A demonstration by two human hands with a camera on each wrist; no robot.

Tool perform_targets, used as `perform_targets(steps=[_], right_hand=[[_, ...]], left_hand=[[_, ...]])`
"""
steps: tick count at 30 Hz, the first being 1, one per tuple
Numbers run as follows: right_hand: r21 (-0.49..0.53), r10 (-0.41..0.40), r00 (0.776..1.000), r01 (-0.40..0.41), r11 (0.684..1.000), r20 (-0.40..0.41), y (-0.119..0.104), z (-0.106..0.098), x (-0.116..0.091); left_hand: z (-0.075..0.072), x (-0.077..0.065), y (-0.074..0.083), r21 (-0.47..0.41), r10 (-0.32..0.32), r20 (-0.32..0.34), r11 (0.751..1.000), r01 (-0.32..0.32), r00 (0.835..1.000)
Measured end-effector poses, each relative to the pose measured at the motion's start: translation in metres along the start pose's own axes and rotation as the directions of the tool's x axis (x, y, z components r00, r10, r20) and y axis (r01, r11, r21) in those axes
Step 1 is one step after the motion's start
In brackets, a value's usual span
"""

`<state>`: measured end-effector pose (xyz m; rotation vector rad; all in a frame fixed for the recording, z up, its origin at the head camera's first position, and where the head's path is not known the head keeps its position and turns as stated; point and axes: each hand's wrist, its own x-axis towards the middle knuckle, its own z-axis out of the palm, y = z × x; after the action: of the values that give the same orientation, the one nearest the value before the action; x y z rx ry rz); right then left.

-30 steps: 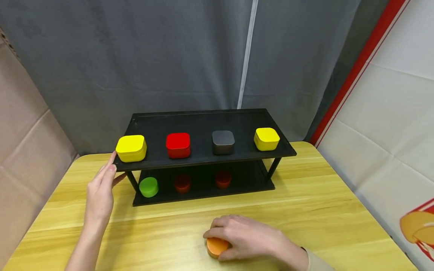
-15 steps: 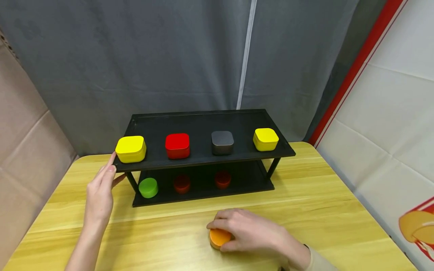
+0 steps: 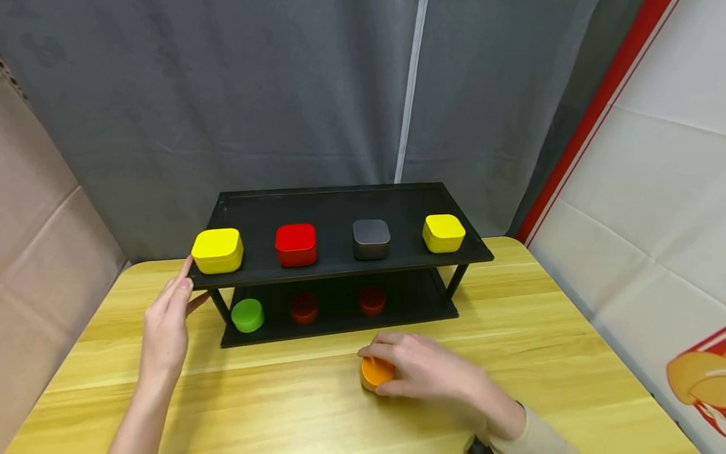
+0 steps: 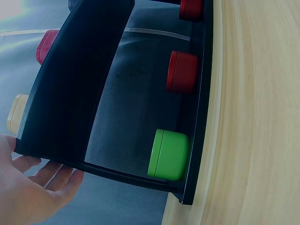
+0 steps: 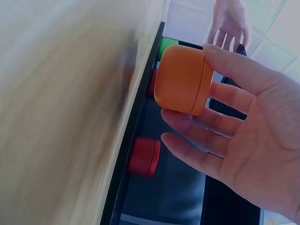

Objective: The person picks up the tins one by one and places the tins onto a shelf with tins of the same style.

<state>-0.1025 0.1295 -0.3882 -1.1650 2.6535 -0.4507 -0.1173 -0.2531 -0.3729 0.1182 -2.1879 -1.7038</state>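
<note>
My right hand (image 3: 425,369) pinches a small round orange lidded container (image 5: 180,79) between thumb and fingers, low over the table in front of a black two-tier rack (image 3: 334,205). My left hand (image 3: 163,334) grips the front left corner of the rack's upper tier, thumb on the edge and fingers under it. Along the lower tier stand a round green container (image 3: 247,315) and two dark red ones, the left one (image 3: 304,308) and the right one (image 3: 372,301). To their right that tier shows bare black surface.
On the upper tier sit squarish lidded boxes: yellow (image 3: 218,251), red (image 3: 297,244), dark grey (image 3: 371,239) and another yellow box (image 3: 444,233). The rack stands on a wooden table (image 3: 272,397). A grey curtain (image 3: 283,94) hangs behind, and a white panel (image 3: 652,208) borders the right.
My right hand has carried the orange container forward and slightly right, closer to the rack. The left hand keeps its grip on the rack's corner.
</note>
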Motion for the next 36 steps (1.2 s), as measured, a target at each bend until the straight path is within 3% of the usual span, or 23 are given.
perform_targets(steps=[15,30,36], right_hand=[[0.009,0.091,0.987,-0.09,0.996,-0.134,0.022,-0.016,-0.006],[-0.016,0.185,0.962,-0.192,0.981,-0.199,0.049,-0.026,-0.009],[0.02,0.218,0.957,-0.218,0.976,-0.193,0.063,-0.027,-0.01]], left_hand=[[-0.001,-0.001,-0.001,0.022,0.006,-0.001,1.0,-0.006,1.0],[0.0,-0.001,0.0,0.049,0.011,-0.003,0.999,-0.011,1.0],[0.0,0.0,0.0,0.066,0.005,0.003,0.998,-0.005,1.0]])
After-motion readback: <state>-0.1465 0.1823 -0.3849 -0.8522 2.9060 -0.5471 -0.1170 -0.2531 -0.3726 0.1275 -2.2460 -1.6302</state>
